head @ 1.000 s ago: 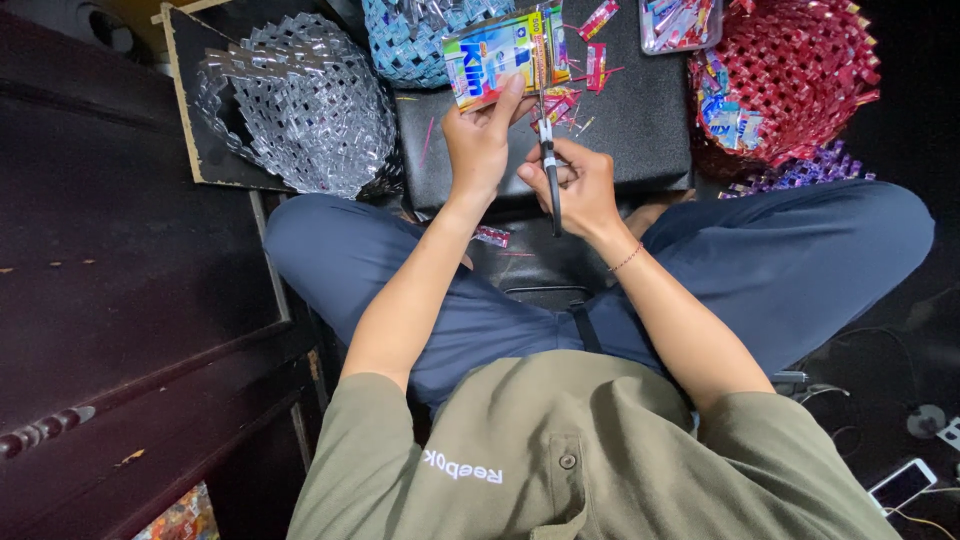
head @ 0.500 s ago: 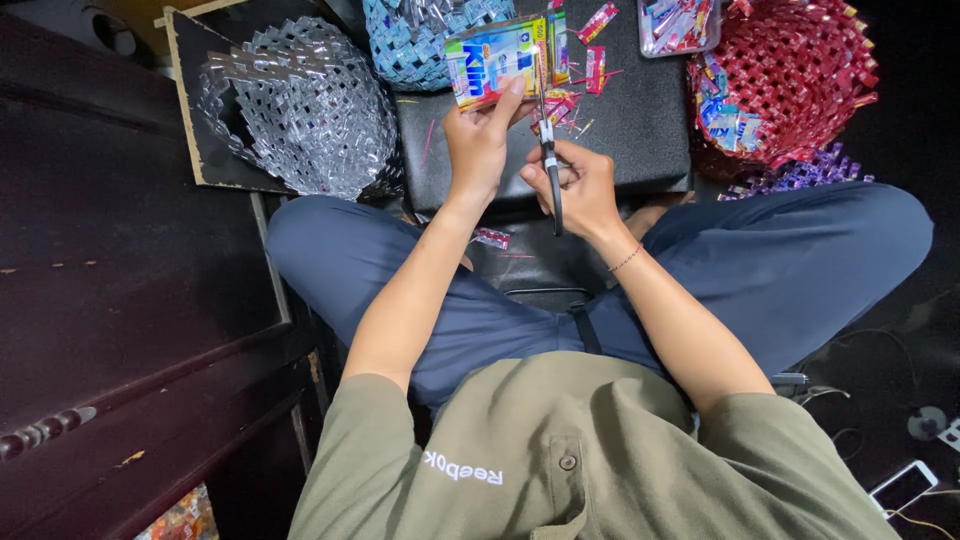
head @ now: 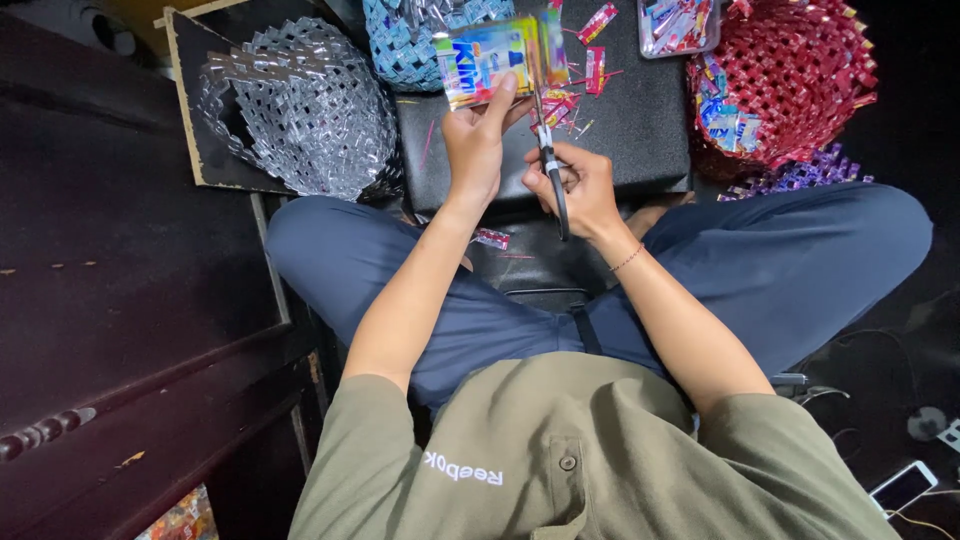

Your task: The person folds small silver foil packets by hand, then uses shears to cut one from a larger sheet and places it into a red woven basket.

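**Wrapper trimmed with scissors over a black pad**

A black pad (head: 640, 120) serves as the work surface; a silver woven basket (head: 300, 110) is set to its left and a red woven basket (head: 790, 80) to its right. Above the pad's near half, a colourful wrapper (head: 490, 60) is pinched in the left hand (head: 478, 150), thumb on top. Scissors (head: 548, 150) are gripped by the closed fingers of the right hand (head: 580, 185). The cut is probably best kept straight with the wrapper held taut near the blades. The blade tips are hard to make out against the cut strips (head: 575, 95).
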